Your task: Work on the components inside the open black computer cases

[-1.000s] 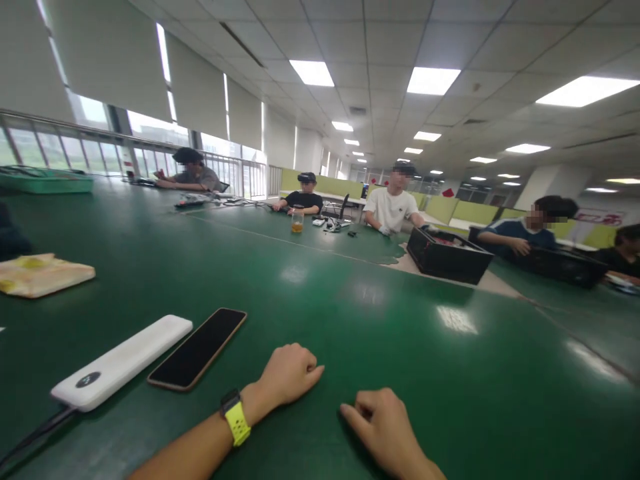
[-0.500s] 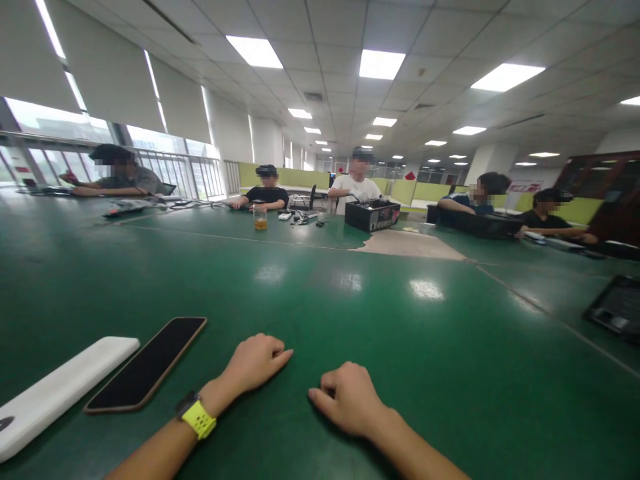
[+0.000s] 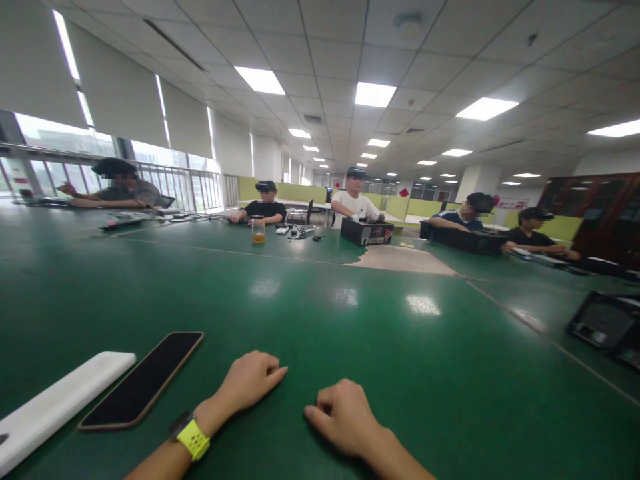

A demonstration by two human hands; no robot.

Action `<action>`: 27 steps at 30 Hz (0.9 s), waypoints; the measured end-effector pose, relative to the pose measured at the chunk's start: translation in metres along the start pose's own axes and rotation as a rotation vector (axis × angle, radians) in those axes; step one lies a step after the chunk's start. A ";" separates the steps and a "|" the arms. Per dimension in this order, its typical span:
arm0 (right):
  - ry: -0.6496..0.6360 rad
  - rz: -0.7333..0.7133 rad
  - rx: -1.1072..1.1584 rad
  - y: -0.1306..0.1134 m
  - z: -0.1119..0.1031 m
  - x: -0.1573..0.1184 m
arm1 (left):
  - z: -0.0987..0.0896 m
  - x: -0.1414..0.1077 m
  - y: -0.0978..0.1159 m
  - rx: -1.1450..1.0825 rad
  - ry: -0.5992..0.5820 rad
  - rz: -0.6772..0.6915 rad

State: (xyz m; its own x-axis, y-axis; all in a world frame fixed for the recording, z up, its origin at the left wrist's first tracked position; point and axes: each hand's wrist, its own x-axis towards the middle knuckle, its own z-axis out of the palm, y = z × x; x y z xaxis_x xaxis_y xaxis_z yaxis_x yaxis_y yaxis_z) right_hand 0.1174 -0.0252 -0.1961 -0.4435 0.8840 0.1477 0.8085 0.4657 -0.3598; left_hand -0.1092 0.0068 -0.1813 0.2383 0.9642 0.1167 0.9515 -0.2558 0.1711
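My left hand (image 3: 250, 379) rests on the green tabletop (image 3: 240, 303), its fingers curled under and its thumb pointing right. A watch with a yellow strap (image 3: 193, 439) is on that wrist. Across a small gap, my right hand (image 3: 344, 417) lies loosely fisted, thumb toward the left. Nothing shows in either hand. Left of my left hand lies a phone (image 3: 145, 380) with a dark screen facing up. Beside it is a long white object with rounded edges (image 3: 65, 407), cut off by the frame edge; its kind I cannot make out.
Several people sit or stand around the far side. One has gloved hands in a black box-like case (image 3: 367, 232). A jar of amber liquid (image 3: 258, 231) stands near cables (image 3: 303, 232). Another black case (image 3: 607, 327) is at right. A pale worn patch (image 3: 405, 261) marks the tabletop.
The view has tilted up slightly, so everything sits a little lower in the picture. Both my hands keep their pose on the table. More of the black case at right shows.
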 end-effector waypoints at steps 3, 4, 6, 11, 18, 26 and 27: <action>-0.009 0.020 0.007 0.000 -0.001 0.000 | 0.001 0.000 0.001 -0.009 -0.012 0.009; -0.014 0.020 0.009 0.000 -0.002 0.000 | 0.001 0.000 0.002 -0.008 -0.011 0.013; -0.022 0.010 0.006 0.000 -0.003 0.001 | 0.001 0.001 0.002 -0.005 -0.005 0.012; -0.017 -0.003 -0.009 0.001 -0.003 0.001 | -0.013 0.006 -0.027 0.035 0.095 -0.109; -0.023 -0.011 0.009 0.004 -0.001 0.001 | -0.013 0.011 -0.129 0.117 0.043 -0.308; -0.017 -0.001 0.032 0.005 0.000 0.001 | -0.024 0.001 -0.131 0.179 0.063 -0.464; -0.015 0.002 0.037 0.005 0.000 0.001 | -0.026 0.001 -0.127 0.184 0.086 -0.469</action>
State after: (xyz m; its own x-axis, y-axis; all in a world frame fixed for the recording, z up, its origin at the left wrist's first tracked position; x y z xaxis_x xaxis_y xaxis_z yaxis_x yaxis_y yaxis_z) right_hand 0.1206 -0.0218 -0.1973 -0.4482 0.8840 0.1330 0.7944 0.4621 -0.3941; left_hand -0.2347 0.0381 -0.1776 -0.2321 0.9610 0.1501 0.9726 0.2270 0.0503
